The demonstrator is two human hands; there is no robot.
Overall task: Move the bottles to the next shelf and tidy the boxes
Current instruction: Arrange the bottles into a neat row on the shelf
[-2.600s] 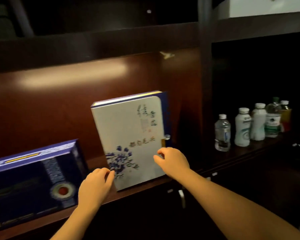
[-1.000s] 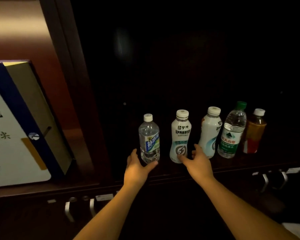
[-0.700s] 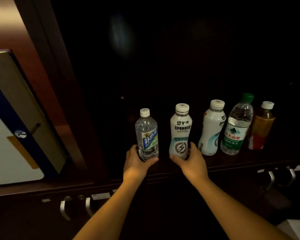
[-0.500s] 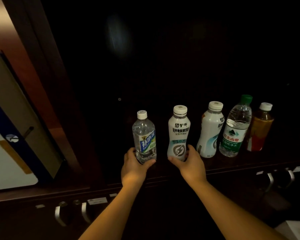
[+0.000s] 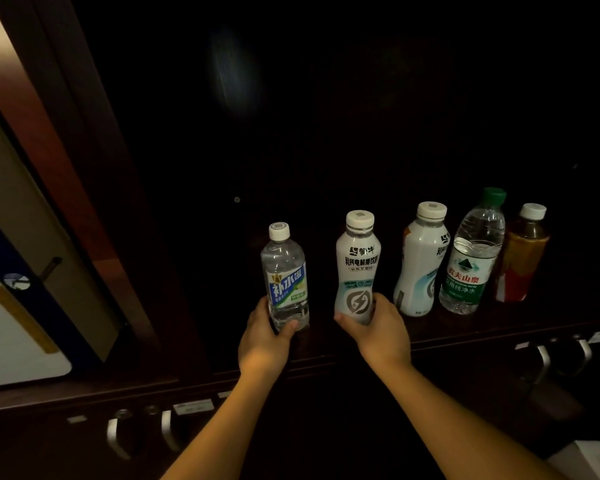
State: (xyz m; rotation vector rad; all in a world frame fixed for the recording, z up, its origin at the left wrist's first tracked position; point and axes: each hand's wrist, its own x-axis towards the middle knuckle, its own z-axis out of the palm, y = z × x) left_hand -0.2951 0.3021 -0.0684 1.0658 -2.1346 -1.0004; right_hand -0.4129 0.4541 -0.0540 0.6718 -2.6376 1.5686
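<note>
clear bottle [image 5: 286,278]: base gripped by left hand [image 5: 264,341], fingers closed round it. white bottle [image 5: 357,268]: base gripped likewise by right hand [image 5: 381,330]. both upright at shelf [image 5: 465,327] front, beside three others.

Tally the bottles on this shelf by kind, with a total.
Clear water bottles: 2
White opaque drink bottles: 2
Amber tea-coloured bottle: 1
Total: 5
</note>
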